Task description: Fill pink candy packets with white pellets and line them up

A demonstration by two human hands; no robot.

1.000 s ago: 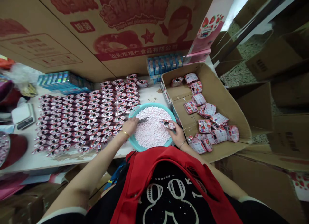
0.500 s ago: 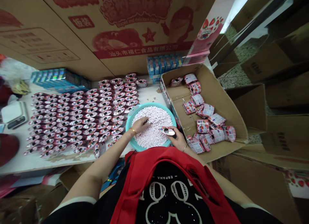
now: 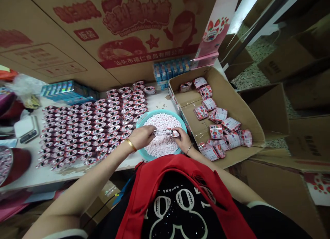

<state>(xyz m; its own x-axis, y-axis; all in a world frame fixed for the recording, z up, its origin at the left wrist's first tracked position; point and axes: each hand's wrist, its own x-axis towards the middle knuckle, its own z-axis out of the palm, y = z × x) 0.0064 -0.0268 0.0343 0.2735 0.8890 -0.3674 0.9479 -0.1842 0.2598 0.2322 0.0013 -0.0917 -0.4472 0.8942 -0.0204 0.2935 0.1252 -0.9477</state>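
Centrally, a small packet (image 3: 175,132), pinched between the fingers of the right hand (image 3: 184,141), above pale pellets (image 3: 161,148) in a turquoise basin (image 3: 141,119), the left hand (image 3: 142,137) opposite, its fingers bent, their hold unclear, upright packets (image 3: 85,129) in rows on the tabletop (image 3: 160,101), an open carton (image 3: 223,91) rightward.

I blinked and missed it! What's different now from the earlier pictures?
Since the first picture, the left hand moved right, farther over the bowl, and the right hand brought its packet left, toward the gray tool. Nothing was visibly let go. The packets in the cardboard box stayed put.
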